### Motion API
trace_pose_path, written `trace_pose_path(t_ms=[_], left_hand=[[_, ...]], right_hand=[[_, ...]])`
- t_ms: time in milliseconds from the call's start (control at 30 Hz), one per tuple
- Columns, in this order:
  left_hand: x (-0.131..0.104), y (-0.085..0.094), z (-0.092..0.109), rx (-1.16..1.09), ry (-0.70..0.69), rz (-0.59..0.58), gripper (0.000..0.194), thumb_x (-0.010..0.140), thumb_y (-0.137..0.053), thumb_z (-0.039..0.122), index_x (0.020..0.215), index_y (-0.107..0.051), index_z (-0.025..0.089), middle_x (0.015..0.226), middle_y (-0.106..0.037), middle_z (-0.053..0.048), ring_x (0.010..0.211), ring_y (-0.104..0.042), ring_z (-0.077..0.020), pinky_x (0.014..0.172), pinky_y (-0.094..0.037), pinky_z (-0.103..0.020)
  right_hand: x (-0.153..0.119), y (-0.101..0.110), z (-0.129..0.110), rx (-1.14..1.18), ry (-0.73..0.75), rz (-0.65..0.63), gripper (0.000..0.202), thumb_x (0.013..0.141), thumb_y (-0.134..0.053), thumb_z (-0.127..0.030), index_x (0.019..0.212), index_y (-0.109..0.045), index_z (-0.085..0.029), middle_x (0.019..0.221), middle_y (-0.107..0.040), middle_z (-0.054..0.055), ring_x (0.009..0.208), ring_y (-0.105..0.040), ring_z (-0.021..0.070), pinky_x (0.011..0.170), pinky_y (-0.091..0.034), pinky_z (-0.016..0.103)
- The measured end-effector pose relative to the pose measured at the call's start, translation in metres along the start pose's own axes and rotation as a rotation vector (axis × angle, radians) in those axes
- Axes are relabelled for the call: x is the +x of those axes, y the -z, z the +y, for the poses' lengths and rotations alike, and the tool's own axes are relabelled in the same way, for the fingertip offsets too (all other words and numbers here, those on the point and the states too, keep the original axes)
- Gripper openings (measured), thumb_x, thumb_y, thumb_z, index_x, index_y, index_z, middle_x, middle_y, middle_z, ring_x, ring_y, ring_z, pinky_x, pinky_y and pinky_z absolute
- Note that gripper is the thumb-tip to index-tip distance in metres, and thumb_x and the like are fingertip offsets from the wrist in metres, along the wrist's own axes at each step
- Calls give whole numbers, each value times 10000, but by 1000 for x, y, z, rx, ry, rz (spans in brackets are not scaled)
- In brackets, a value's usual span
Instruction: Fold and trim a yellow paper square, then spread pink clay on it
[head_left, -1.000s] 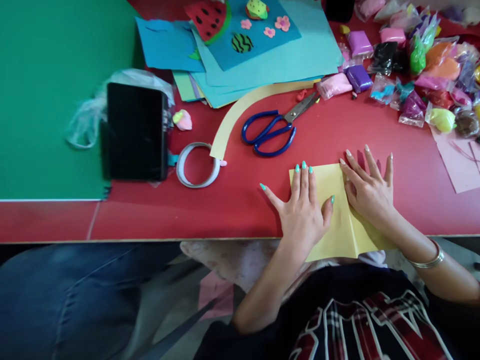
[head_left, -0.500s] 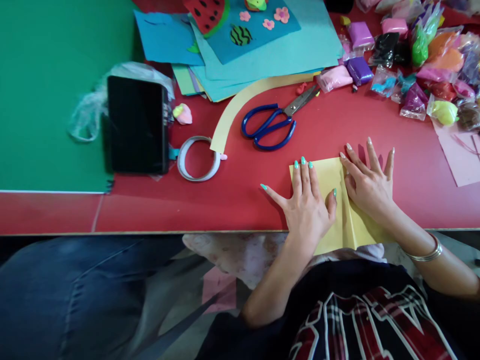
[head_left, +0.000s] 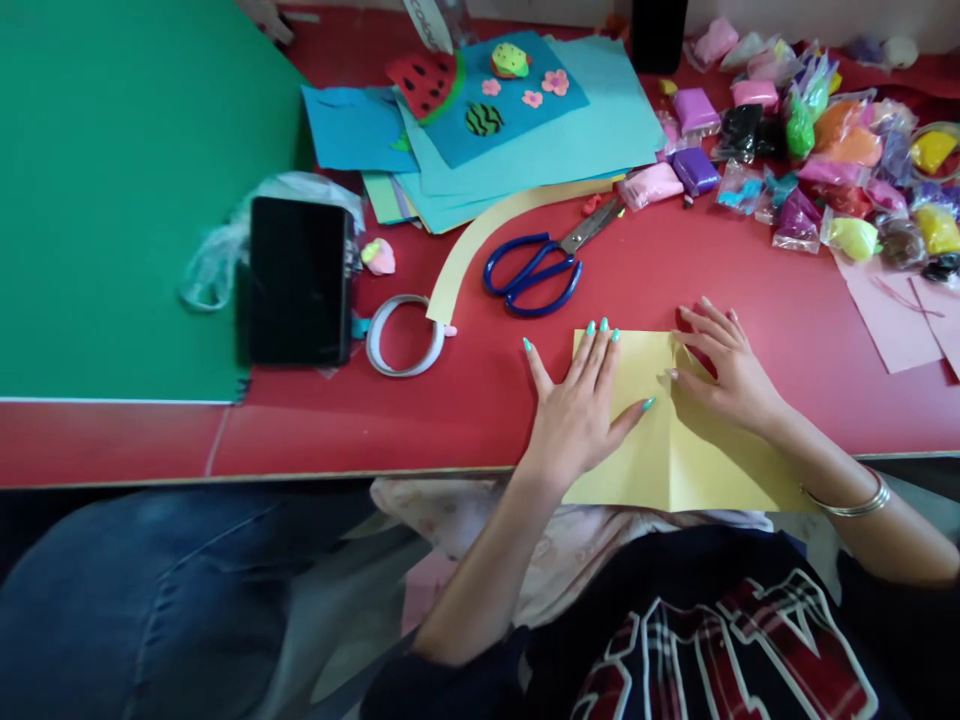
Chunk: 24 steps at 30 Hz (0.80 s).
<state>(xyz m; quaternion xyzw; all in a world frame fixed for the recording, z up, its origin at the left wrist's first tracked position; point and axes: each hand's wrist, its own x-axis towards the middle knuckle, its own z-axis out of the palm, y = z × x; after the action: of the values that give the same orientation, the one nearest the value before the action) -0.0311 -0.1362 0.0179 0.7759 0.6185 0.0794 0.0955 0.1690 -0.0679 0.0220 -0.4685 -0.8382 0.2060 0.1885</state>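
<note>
A sheet of yellow paper [head_left: 637, 470] with a crease down its middle lies at the table's front edge, its lower part jutting past the edge. On its left half my left hand [head_left: 574, 420] rests flat, thumb and fingers spread. My right hand [head_left: 724, 365] is over the right half near the top of the crease, fingers loosely bent and thumb tip by the fold line. Nothing shows in its fingers. Beyond the paper lie scissors [head_left: 536, 275] with dark blue handles, turned toward the upper right.
Left of the scissors are a yellow paper strip [head_left: 472, 245], a tape roll [head_left: 373, 345], a clay strawberry [head_left: 380, 257] and a black phone-like device [head_left: 298, 285]. Bagged clay [head_left: 851, 140] is heaped at right. Blue paper sheets [head_left: 525, 165] with clay shapes lie behind; a green board [head_left: 135, 220] fills the left.
The yellow paper has opened out flatter and shows more of its right half. My left hand has shifted left with its thumb stretched out; my right hand's fingers have curled toward the crease.
</note>
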Motion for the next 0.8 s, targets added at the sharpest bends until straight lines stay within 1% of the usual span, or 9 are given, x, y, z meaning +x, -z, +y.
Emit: trace_pose_path(t_ms=[100,167,233,333,433,500,667,733,800], left_hand=[[0,-1,-2,8,-36,30,735,966,-258,588,1504,-236,88,1540,-305,-201,1434,-299,-356,1070,76,-754],[-1,-2,-2,18,-39,50,720,969,-251,581,1501,-249,96,1540,-309,-196,1432,-304,-354,1071,78,-752],[-2,-1,-2,32,-29,68,703,970,-257,574,1502,-262,115,1539,-313,-192,1430,-310,-352,1079,80,-742],[-4,0,-4,41,-18,95,702,970,-247,579,1502,-266,122,1537,-311,-195,1430,-315,-335,1085,122,-711],[-4,0,-6,34,-8,121,698,970,-240,584,1499,-275,130,1535,-313,-199,1429,-321,-327,1088,141,-694],[-4,0,-7,25,-1,138,684,968,-257,584,1495,-294,149,1529,-330,-197,1422,-333,-338,1096,117,-701],[-4,0,-12,10,-32,177,634,970,-294,559,1469,-355,172,1512,-371,-194,1403,-366,-347,1105,98,-703],[-2,5,-15,0,-77,202,589,978,-313,523,1442,-394,169,1494,-408,-190,1396,-385,-329,1122,91,-682],[4,14,-17,-45,-120,243,522,988,-322,459,1399,-449,164,1472,-453,-176,1386,-405,-299,1164,7,-630]], right_hand=[[0,4,-6,273,-77,-19,296,806,-623,-331,1064,-605,-188,1282,-631,137,1260,-542,283,1083,-368,546],[2,8,-8,491,-147,-45,352,790,-637,-341,1095,-565,-180,1210,-651,147,1142,-613,250,938,-506,449],[5,14,-8,637,-226,-35,445,773,-650,-355,1160,-536,-166,1160,-652,146,1049,-642,224,828,-546,379],[9,25,-6,686,-356,-73,449,723,-692,-318,1126,-593,-147,1050,-671,119,875,-656,191,766,-545,353],[11,35,-8,733,-460,-347,316,668,-757,-296,937,-677,-150,857,-697,74,747,-645,181,671,-538,326],[13,39,-12,743,-511,-437,256,671,-771,-362,796,-684,-157,732,-678,44,663,-618,164,575,-502,289],[22,35,-17,864,-523,-340,391,743,-674,-553,793,-683,-165,693,-643,25,578,-551,119,512,-427,246],[28,32,-15,818,-451,-303,414,729,-680,-568,777,-675,-157,646,-603,5,539,-494,99,490,-382,235],[33,31,-15,748,-333,-291,436,746,-659,-582,766,-669,-147,616,-569,-8,524,-445,86,488,-346,232]])
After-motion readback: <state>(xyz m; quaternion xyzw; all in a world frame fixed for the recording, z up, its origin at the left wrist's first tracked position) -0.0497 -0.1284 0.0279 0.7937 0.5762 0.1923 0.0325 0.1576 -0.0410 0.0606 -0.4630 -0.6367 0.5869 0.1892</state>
